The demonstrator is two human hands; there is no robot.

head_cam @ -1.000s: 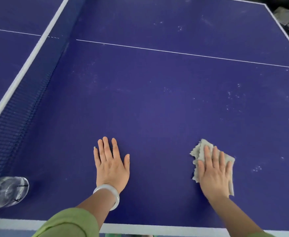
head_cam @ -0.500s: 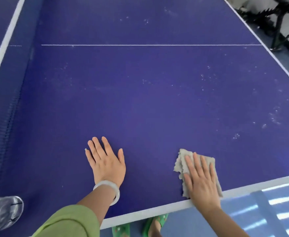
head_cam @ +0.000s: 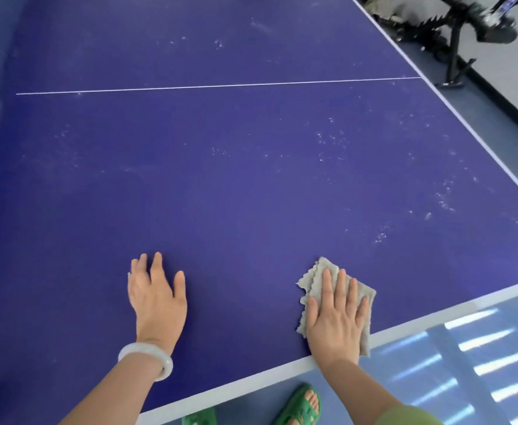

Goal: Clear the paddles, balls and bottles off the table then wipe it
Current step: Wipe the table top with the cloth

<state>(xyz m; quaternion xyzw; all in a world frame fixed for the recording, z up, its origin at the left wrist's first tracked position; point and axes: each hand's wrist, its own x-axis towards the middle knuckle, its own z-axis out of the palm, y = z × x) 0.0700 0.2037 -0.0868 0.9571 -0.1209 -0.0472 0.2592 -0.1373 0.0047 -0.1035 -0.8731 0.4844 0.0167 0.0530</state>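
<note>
— Where's your cloth [head_cam: 312,280]?
— Under your right hand [head_cam: 335,317], pressed by straight fingers at the desk's [head_cam: 251,179] near edge. Your left hand [head_cam: 156,297] lies flat beside it, fingers spread, holding nothing.

Both hands are down on the table [head_cam: 251,185], close to its near edge. The left hand [head_cam: 156,299] lies on the bare top, well apart from the right hand [head_cam: 337,320], which lies to its right, on top of the cloth [head_cam: 316,279]. The cloth's near end hangs over the table edge. A bracelet [head_cam: 147,358] sits on the left wrist. Behind the hands a line [head_cam: 220,86] crosses the top. Below the near edge, sandals [head_cam: 300,403] stand on the floor. Beyond the far right side stands a metal stand [head_cam: 453,53].
</note>
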